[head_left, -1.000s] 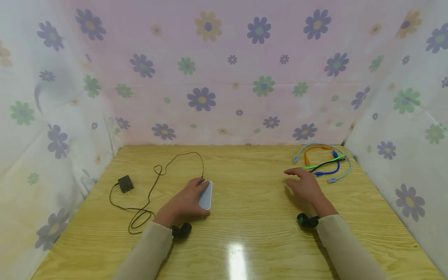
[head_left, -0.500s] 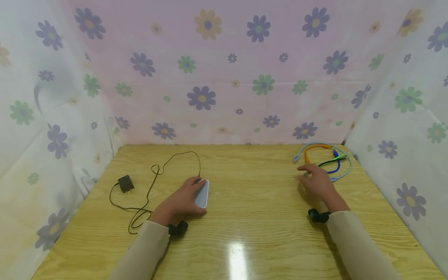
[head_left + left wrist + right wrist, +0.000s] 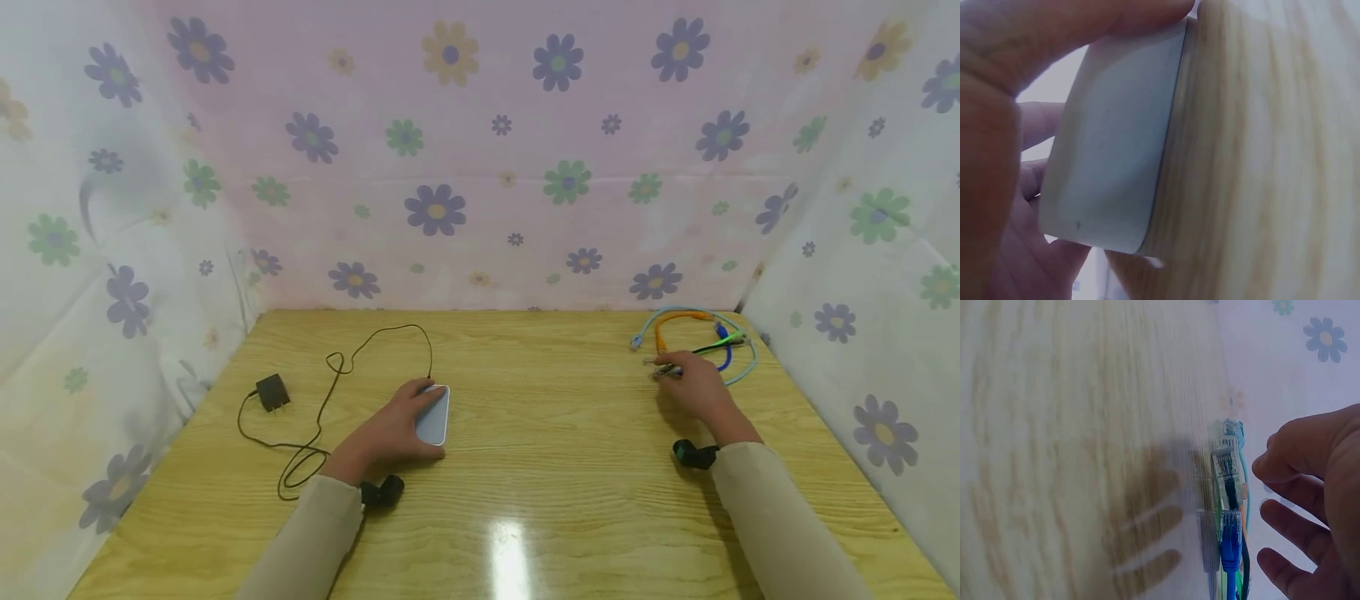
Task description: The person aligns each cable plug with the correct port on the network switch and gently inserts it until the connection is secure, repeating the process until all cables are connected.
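My left hand [image 3: 390,425] holds a small flat white box [image 3: 433,421] on the table, thumb at its near end and fingers at its far end. In the left wrist view the box's pale face [image 3: 1110,137] fills the space between thumb and fingers. A thin black cord [image 3: 430,354] enters its far end. My right hand [image 3: 701,387] hovers at the near side of a bunch of network cables. In the right wrist view its fingers are loosely bent, apart from a blue plug [image 3: 1230,544] and a clear plug [image 3: 1227,465]. Part of the bunch is hidden by this hand.
A black power adapter [image 3: 272,392] lies at the left, its cord looped across the wooden table [image 3: 540,467]. The cables include an orange one [image 3: 660,325] and a light blue one [image 3: 752,362] at the back right. Flowered cloth [image 3: 480,167] walls off the back and sides.
My right hand has moved right, to the cables. My left hand and the white box have shifted slightly left, with the cord's end following.
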`<action>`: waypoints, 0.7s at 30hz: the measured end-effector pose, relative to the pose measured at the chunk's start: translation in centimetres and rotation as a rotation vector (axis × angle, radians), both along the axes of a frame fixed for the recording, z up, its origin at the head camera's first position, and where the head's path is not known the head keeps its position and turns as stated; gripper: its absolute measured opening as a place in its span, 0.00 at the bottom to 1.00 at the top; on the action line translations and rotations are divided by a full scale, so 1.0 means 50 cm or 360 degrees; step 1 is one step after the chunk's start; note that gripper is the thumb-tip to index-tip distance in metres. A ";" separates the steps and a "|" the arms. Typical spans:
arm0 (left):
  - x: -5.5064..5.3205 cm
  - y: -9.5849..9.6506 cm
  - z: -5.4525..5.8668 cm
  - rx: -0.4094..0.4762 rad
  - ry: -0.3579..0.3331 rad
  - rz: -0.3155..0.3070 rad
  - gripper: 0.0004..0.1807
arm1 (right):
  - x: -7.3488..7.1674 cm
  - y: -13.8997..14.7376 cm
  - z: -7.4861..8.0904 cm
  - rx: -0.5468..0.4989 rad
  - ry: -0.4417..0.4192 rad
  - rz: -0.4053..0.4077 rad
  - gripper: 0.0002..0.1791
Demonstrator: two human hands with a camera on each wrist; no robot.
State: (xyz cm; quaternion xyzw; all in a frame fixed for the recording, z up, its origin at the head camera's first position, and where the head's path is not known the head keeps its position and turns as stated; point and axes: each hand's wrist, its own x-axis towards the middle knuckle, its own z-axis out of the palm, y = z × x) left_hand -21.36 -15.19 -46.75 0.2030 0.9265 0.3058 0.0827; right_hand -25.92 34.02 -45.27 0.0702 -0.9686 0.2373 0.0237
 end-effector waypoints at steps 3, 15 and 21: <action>0.000 -0.001 -0.001 0.0032 -0.0017 0.0010 0.52 | -0.005 0.003 -0.002 0.0006 -0.0029 0.0000 0.21; 0.000 -0.006 -0.005 0.0108 -0.0079 0.0014 0.53 | -0.034 0.005 0.011 0.0462 -0.0014 0.0117 0.17; -0.001 -0.008 -0.007 0.0100 -0.0072 0.0022 0.53 | -0.043 -0.001 0.016 0.0575 -0.0025 0.0137 0.13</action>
